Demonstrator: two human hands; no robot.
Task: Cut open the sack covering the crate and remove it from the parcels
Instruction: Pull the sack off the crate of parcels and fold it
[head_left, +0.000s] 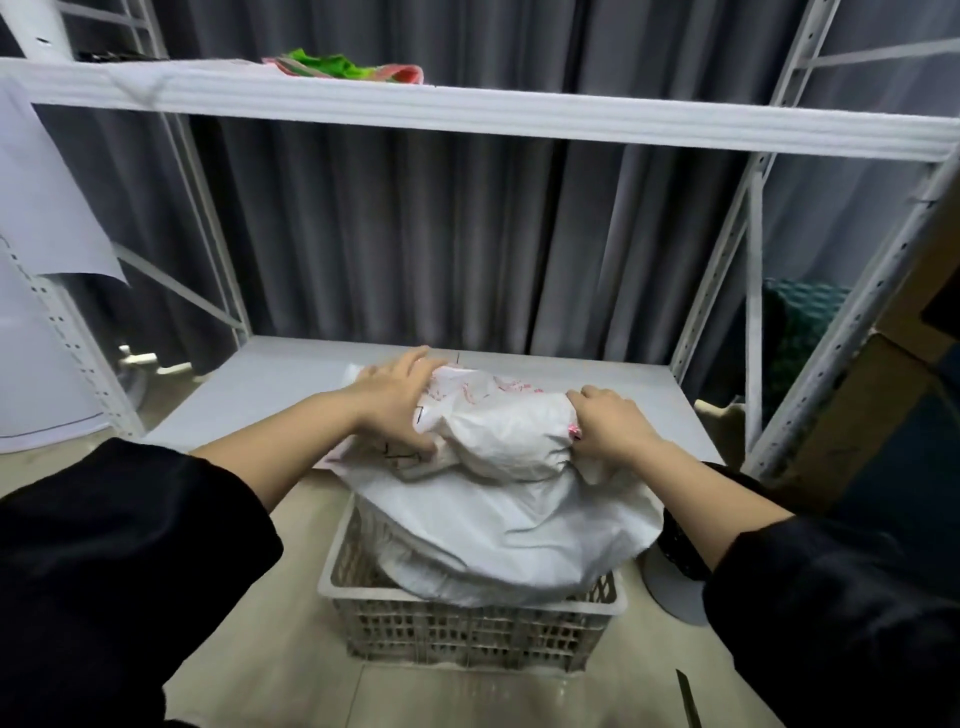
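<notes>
A white woven sack (511, 525) with pink print lies bunched over a pale plastic lattice crate (467, 631) on the floor. Its upper part is rolled up against the low shelf board (270, 384). My left hand (395, 400) grips the sack's left side, thumb underneath and fingers spread over the printed part. On the right end of the roll, my right hand (613, 421) is closed around the fabric. The parcels are hidden under the sack. A dark blade tip (688, 699) shows on the floor at the bottom right.
A white metal rack stands in front, its upper shelf (519, 117) holding green and pink cloth (343, 67). A grey curtain hangs behind. Cardboard boxes (883, 410) sit to the right, white sheets (41, 218) hang at left, and a grey round base (675, 587) lies by the crate.
</notes>
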